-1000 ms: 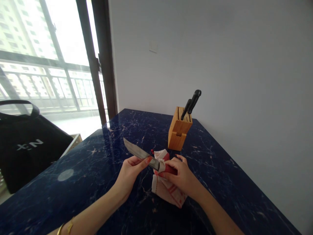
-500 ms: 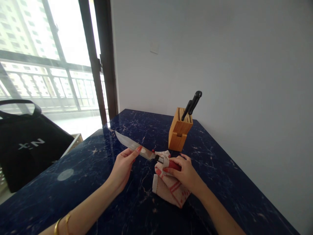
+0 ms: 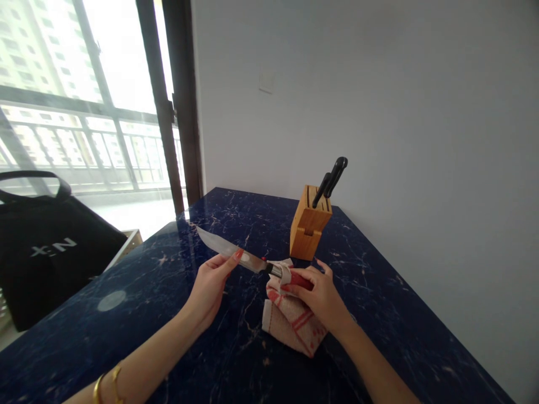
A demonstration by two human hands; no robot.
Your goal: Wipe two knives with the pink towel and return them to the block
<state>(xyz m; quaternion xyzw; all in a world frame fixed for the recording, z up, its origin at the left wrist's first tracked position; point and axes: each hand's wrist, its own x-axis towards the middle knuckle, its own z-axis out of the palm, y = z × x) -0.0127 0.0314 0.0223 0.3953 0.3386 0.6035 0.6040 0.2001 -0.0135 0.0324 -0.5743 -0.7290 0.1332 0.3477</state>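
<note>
A kitchen knife (image 3: 221, 245) is held above the table, its blade pointing to the far left. My left hand (image 3: 210, 286) pinches the blade near its middle, thumb on the upper face. A white-and-red towel (image 3: 295, 322) is folded around the knife's handle (image 3: 274, 271), and my right hand (image 3: 318, 292) is closed on it there. The rest of the towel hangs down beneath that hand towards the tabletop. Much of the handle is hidden by cloth and fingers. A small red object (image 3: 264, 258) shows just behind the blade's base; its kind is unclear.
Beyond my right hand a wooden knife block (image 3: 309, 227) stands upright with two black-handled knives (image 3: 334, 177) in its slots. The dark blue marbled table (image 3: 147, 280) meets a white wall. A black bag (image 3: 54, 247) is off the left edge, near the window.
My right thumb and fingers have shifted slightly on the towel around the handle. Knife and left hand have moved a little to the left; the block has stayed put.
</note>
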